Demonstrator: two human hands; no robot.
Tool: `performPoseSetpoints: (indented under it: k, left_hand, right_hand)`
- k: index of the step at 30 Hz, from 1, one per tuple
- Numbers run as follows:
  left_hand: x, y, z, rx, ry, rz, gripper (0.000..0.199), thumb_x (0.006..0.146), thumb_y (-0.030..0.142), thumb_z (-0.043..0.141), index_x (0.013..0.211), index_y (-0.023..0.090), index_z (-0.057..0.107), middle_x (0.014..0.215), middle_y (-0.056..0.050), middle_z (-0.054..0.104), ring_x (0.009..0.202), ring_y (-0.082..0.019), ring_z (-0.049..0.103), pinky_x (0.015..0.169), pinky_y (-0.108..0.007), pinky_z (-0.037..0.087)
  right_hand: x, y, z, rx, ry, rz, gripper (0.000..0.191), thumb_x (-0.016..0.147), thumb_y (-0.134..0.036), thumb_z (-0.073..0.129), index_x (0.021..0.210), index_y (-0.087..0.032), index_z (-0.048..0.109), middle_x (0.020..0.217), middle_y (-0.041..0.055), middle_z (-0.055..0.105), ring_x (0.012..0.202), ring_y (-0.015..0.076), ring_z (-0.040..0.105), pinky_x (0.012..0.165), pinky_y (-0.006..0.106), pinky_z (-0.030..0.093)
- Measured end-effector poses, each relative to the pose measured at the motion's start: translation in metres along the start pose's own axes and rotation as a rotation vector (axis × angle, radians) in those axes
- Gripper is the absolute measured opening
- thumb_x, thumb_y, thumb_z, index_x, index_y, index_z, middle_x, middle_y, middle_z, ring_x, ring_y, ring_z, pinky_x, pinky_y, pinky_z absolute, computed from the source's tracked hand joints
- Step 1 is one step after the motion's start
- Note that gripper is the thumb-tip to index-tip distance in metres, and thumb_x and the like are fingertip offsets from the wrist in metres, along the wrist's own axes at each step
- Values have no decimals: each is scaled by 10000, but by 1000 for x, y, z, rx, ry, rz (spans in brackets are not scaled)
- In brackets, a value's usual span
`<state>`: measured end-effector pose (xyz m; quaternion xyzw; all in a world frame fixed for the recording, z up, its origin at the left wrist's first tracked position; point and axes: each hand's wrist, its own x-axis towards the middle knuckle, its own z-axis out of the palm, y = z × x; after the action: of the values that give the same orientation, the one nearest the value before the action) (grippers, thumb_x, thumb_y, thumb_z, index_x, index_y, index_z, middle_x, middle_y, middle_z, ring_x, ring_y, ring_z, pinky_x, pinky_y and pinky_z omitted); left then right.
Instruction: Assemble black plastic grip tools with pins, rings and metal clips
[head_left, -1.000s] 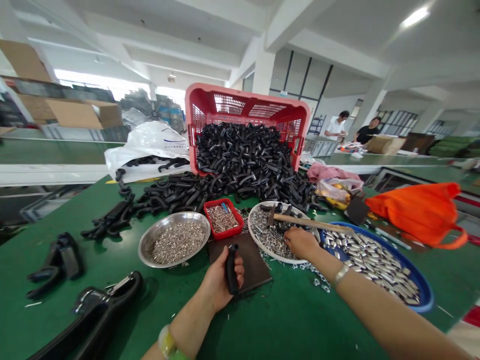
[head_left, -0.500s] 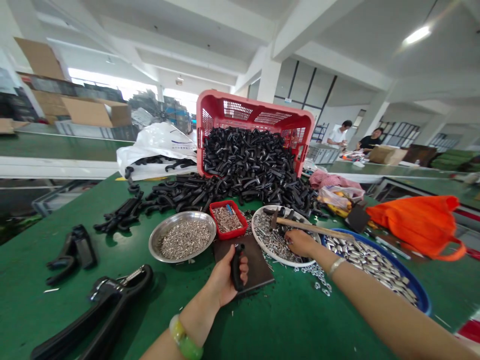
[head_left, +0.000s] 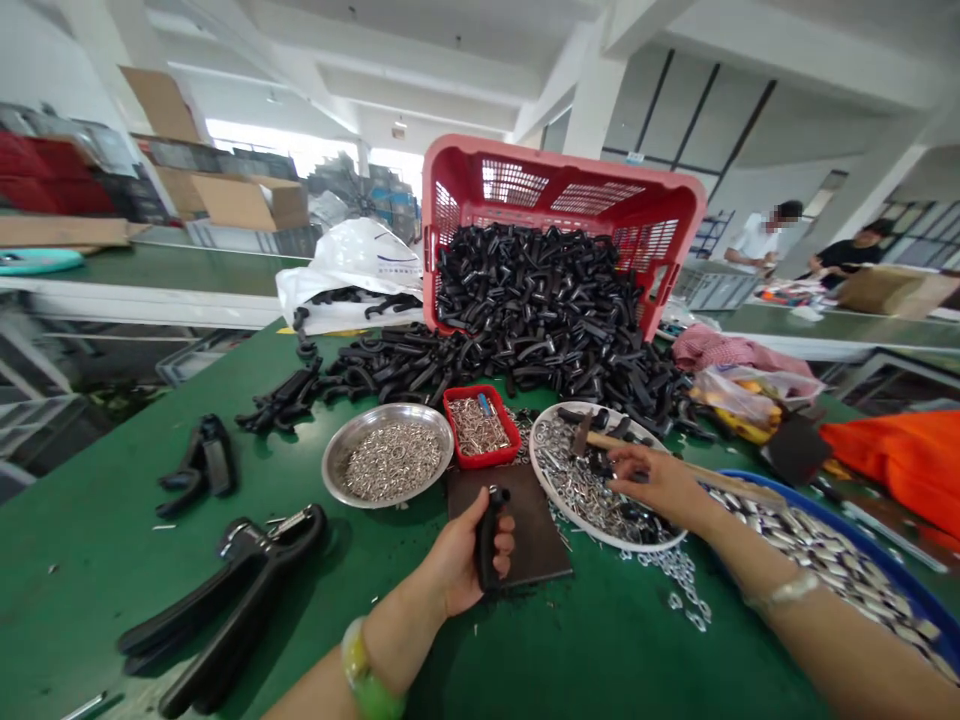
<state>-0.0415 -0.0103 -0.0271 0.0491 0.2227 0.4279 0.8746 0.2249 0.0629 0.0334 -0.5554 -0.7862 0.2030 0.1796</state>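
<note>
My left hand (head_left: 469, 555) is wrapped round a black handle (head_left: 489, 540), held upright over the near left part of a dark metal plate (head_left: 529, 530). My right hand (head_left: 649, 485) hovers over a white tray (head_left: 541, 475) of small metal parts, its fingers bent; whether they hold anything small is unclear. Beside that hand a hammer (head_left: 600, 440) lies across the tray, its wooden handle passing behind the hand. A steel bowl of small metal pins (head_left: 394, 460) and a red box of pins (head_left: 480, 425) stand behind the plate.
A tipped red basket (head_left: 562, 165) spills black handles (head_left: 532, 300) over the back of the table. Assembled black grips (head_left: 240, 590) lie at left. At right are a blue tray of metal pieces (head_left: 825, 560) and an orange cloth (head_left: 900, 460). Two people are in the background.
The view has turned left. My right hand has lifted from among the parts in the white tray, its fingers more spread. My left hand still grips the black handle.
</note>
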Motion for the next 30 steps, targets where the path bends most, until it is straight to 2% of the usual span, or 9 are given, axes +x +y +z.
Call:
performPoseSetpoints:
  k: [2,5,9,15,17,20,24,28,30]
  left_hand:
    - [0,1,0,10,-5,-30,323,806,450,469,782,129,467,667,20,420,471,-27,390,355,-115,291]
    - [-1,0,-1,22,-3,-26,320,794,445,491,795,125,483,670,17,428,465,-26,387,346,-110,270]
    - [-1,-2,1,47,41,42,335,788,450,498,827,117,508,662,17,430,455,-23,384,338,-106,258]
    - [-1,0,4,22,112,0,389,818,468,432,714,101,506,571,20,406,395,-17,329,310,-107,224]
    - [-2,1,4,5,96,-31,400,824,468,423,694,97,501,539,29,385,374,-9,299,305,-100,211]
    - [-2,0,3,27,102,15,351,807,450,470,728,110,507,533,32,401,365,-5,297,306,-92,210]
    - [-2,1,4,43,127,36,299,774,437,530,769,139,514,505,51,396,343,-7,302,294,-91,210]
    - [-3,3,8,-28,161,93,177,763,284,587,834,137,519,554,61,444,341,14,311,287,-79,206]
    - [-4,3,10,-41,162,107,189,755,291,599,835,140,518,633,47,511,332,27,287,277,-84,201]
  right_hand:
    - [-1,-30,10,131,-32,-116,265,692,-305,624,915,-186,544,714,3,638,706,159,611,710,316,479]
    - [-3,-77,35,213,-72,-326,323,687,-249,640,994,-220,542,754,1,621,702,147,600,690,308,492]
    - [4,-108,62,144,7,-441,422,702,-157,608,1105,-234,508,978,52,608,814,160,608,756,324,485]
    - [13,-108,72,-56,2,-497,211,720,-202,616,931,-199,607,863,60,656,806,194,608,724,315,475]
    - [12,-108,76,-25,68,-461,189,714,-249,635,897,-205,618,837,48,656,786,181,604,716,298,467]
    - [8,-110,86,38,172,-358,159,711,-344,640,798,-211,639,773,23,654,729,154,596,675,262,455]
    - [1,-116,94,-32,253,-317,230,720,-407,618,764,-184,653,732,41,642,717,159,583,654,260,439]
    - [-1,-109,78,-117,74,-384,315,779,-455,526,926,-197,634,834,37,647,781,142,584,703,236,441]
    - [7,-92,61,-272,45,-282,309,839,-418,441,983,-215,623,940,38,645,869,137,578,772,230,425]
